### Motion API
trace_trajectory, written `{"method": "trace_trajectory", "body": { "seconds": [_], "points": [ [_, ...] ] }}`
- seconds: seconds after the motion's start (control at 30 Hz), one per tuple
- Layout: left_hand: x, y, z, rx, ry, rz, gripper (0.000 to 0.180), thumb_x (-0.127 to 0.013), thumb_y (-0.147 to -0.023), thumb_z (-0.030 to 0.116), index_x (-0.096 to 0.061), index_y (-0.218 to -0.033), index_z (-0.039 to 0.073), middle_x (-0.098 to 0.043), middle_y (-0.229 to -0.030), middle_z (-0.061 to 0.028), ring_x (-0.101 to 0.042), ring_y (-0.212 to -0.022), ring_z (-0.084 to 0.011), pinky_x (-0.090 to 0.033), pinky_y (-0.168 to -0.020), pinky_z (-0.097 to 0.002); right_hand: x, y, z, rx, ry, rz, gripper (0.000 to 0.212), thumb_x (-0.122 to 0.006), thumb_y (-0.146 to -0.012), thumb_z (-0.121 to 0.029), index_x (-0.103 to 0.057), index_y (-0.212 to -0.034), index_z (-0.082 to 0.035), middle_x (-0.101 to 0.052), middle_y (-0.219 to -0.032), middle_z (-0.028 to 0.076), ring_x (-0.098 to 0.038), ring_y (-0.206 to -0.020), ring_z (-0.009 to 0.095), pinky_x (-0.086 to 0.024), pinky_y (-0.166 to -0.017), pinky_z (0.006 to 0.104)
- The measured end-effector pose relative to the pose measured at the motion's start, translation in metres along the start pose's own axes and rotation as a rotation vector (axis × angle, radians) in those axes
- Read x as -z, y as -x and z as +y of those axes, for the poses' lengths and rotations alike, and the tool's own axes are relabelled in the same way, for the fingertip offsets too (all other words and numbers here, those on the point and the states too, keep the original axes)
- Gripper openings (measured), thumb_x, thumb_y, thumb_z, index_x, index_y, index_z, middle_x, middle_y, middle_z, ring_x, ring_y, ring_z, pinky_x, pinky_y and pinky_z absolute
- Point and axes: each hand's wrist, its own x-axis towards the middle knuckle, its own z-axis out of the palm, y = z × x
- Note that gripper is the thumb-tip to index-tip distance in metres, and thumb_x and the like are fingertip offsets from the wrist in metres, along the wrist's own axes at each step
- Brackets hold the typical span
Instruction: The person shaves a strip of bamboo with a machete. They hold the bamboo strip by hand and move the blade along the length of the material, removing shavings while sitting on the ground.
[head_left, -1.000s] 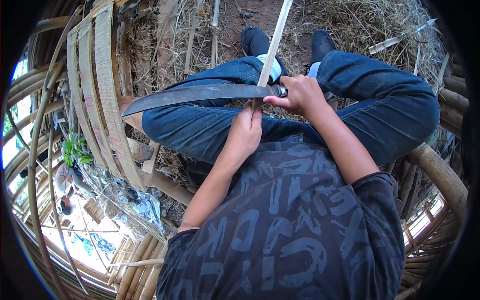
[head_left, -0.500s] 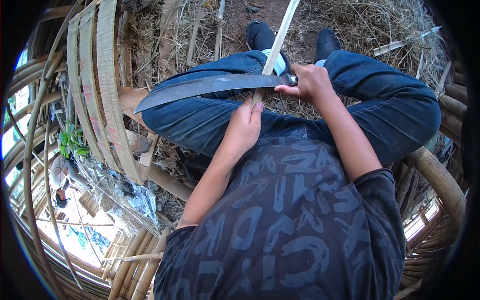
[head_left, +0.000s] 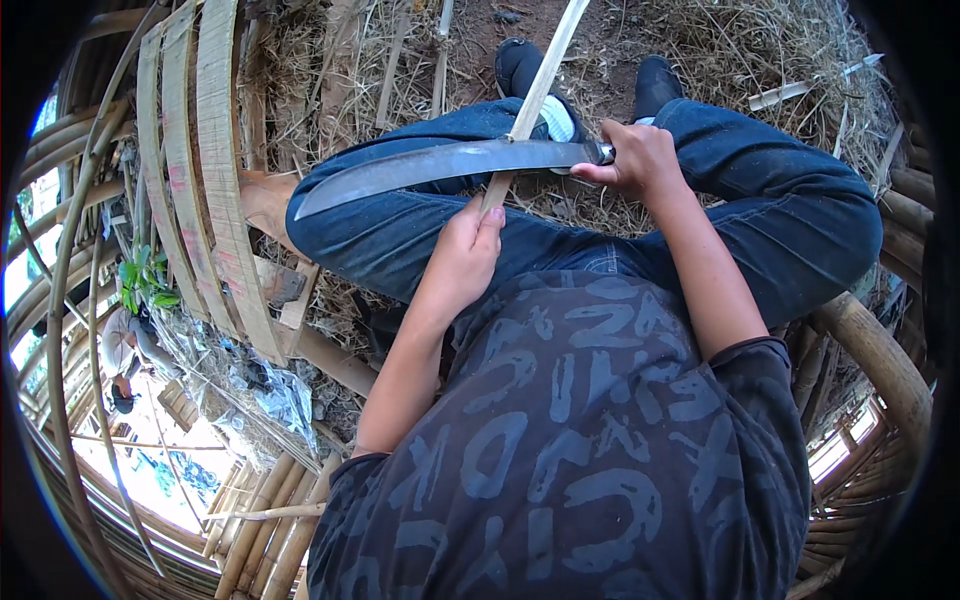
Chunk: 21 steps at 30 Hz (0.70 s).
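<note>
A long pale strip, bamboo or wood (head_left: 545,85), slants up and away over my lap. My left hand (head_left: 466,252) is closed round its near end, thumb on top. In my right hand (head_left: 640,160) is the dark handle of a machete (head_left: 440,165), whose broad curved blade points left. The blade lies across the strip a short way beyond my left hand, and a small curl or notch shows at its far edge there. My legs in blue jeans (head_left: 780,190) are bent outward on either side.
Flat pale planks (head_left: 215,150) lean at the left. Dry straw (head_left: 720,50) and loose slats cover the ground ahead. A thick bamboo pole (head_left: 880,360) stands near my right side. Crumpled clear plastic (head_left: 285,400) lies at the left, and another person (head_left: 125,345) is beyond it.
The machete and my right hand have shifted slightly right. My left hand has drawn back a little toward me and left with the strip's near end. A small curl now shows at the blade.
</note>
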Motion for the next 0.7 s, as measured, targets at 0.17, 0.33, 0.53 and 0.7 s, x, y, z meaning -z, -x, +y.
{"method": "trace_trajectory", "body": {
  "seconds": [0.17,0.33,0.53,0.7],
  "points": [
    [0.006,-0.005,-0.002,-0.098,-0.051,0.033,0.023,-0.040,-0.102,0.024,-0.047,-0.089,0.007,-0.041,-0.061,0.0041,-0.036,-0.049,-0.0046,-0.031,-0.043,-0.0214,0.005,0.002,-0.014,0.001,-0.081,-0.048,0.077,-0.051,-0.069,-0.081,-0.061,-0.068,-0.005,-0.062,-0.059,0.017,-0.064,-0.058,0.035,-0.051,-0.053,0.0422],
    [-0.014,-0.006,-0.008,-0.043,0.048,-0.011,0.026,-0.039,-0.102,0.025,-0.048,-0.087,0.007,-0.040,-0.058,0.0047,-0.035,-0.046,-0.0049,-0.030,-0.042,-0.0220,0.015,0.004,-0.056,-0.032,-0.259,-0.111,0.079,-0.048,-0.074,-0.079,-0.064,-0.067,-0.002,-0.061,-0.059,0.020,-0.064,-0.057,0.036,-0.052,-0.055,0.0440],
    [-0.021,-0.007,-0.002,-0.105,-0.067,0.028,0.027,-0.040,-0.102,0.028,-0.047,-0.088,0.006,-0.042,-0.060,0.0028,-0.038,-0.050,-0.0058,-0.032,-0.045,-0.0231,0.010,-0.016,-0.040,0.012,-0.127,-0.052,0.079,-0.051,-0.070,-0.080,-0.061,-0.063,-0.002,-0.060,-0.057,0.020,-0.062,-0.055,0.037,-0.050,-0.053,0.0432],
    [-0.015,-0.012,0.000,-0.065,-0.060,0.016,0.027,-0.040,-0.102,0.028,-0.047,-0.088,0.005,-0.043,-0.061,0.0024,-0.038,-0.052,-0.0058,-0.033,-0.047,-0.0230,-0.004,-0.025,-0.031,0.080,-0.108,0.020,0.083,-0.049,-0.065,-0.086,-0.061,-0.065,-0.003,-0.061,-0.057,0.018,-0.064,-0.053,0.033,-0.051,-0.050,0.0407]
  ]
}}
